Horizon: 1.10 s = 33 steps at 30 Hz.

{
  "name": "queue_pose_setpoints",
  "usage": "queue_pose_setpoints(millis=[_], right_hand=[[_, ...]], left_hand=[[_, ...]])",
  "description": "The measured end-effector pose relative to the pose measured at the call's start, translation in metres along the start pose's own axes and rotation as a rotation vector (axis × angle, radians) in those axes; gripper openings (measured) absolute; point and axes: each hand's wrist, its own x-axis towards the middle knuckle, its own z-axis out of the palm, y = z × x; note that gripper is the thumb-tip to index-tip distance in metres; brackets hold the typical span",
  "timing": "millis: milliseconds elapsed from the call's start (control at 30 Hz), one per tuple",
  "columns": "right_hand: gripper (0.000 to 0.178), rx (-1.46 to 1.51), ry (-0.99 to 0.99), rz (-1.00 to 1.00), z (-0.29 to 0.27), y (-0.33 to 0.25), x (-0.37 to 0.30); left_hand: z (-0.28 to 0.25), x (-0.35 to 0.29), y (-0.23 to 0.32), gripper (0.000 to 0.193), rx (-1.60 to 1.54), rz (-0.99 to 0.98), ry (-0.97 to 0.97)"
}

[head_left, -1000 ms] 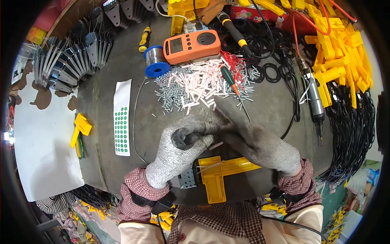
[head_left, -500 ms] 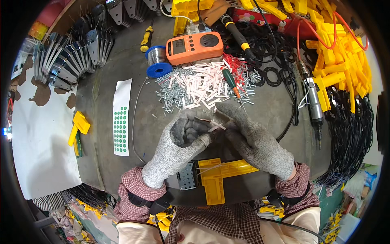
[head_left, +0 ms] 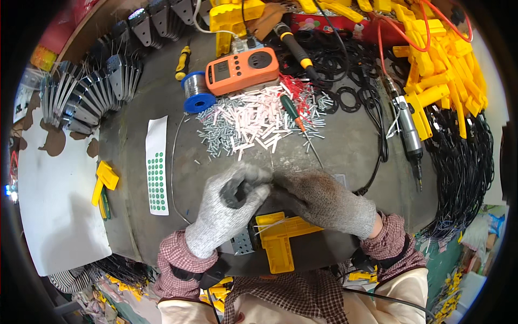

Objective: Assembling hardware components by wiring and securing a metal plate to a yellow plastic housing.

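My left hand (head_left: 229,202), in a grey glove, is closed with its fingers curled toward the thumb. Its fingertips meet those of my right hand (head_left: 329,202), also gloved and closed, palm turned down. Whatever lies between the fingertips is hidden. Below the hands is a yellow plastic housing (head_left: 278,251), shaped like a T, with a perforated metal plate (head_left: 244,241) beside it; my wrists hang partly over them. Just beyond the hands spreads a heap of small white sleeves (head_left: 258,116) mixed with grey screws (head_left: 217,135). A green-handled screwdriver (head_left: 290,108) rests on the heap's right side.
An orange meter (head_left: 237,75) and a solder spool (head_left: 198,101) stand behind the heap. Black rings (head_left: 348,99), a power screwdriver (head_left: 411,135) and yellow housings (head_left: 445,70) fill the right. A sheet of green stickers (head_left: 157,167) lies left; metal brackets (head_left: 89,92) stand far left.
My hands have come together and my right hand has turned palm down. The small pale pieces seen between the fingers are now covered. The whole view has shifted slightly.
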Motion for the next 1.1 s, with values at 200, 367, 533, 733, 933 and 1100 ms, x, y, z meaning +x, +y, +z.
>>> queue_pose_setpoints(millis=[200, 367, 533, 733, 933, 1100], right_hand=[[0.042, -0.218, -0.006, -0.074, -0.030, 0.007, -0.027], [0.033, -0.124, 0.074, -0.165, -0.050, -0.011, -0.017], [0.047, -0.055, -0.107, -0.182, -0.019, -0.008, -0.011], [0.037, 0.138, 0.023, -0.139, -0.004, 0.007, -0.003], [0.041, 0.532, 0.111, 0.042, 0.010, 0.019, 0.004], [0.032, 0.710, 0.125, 0.108, 0.005, 0.035, 0.011]], left_hand=[[-0.032, -0.018, 0.022, 0.009, -0.256, -0.239, 0.129], [-0.148, -0.045, 0.026, 0.018, 0.233, -0.617, -0.617], [-0.022, 0.058, 0.041, 0.022, 0.718, 0.165, -0.177], [0.036, 0.160, 0.030, 0.019, 0.926, 0.343, -0.072], [0.019, 0.181, 0.028, 0.021, 0.387, 0.116, -0.049], [0.014, 0.176, 0.024, 0.016, 0.295, 0.189, 0.039]])
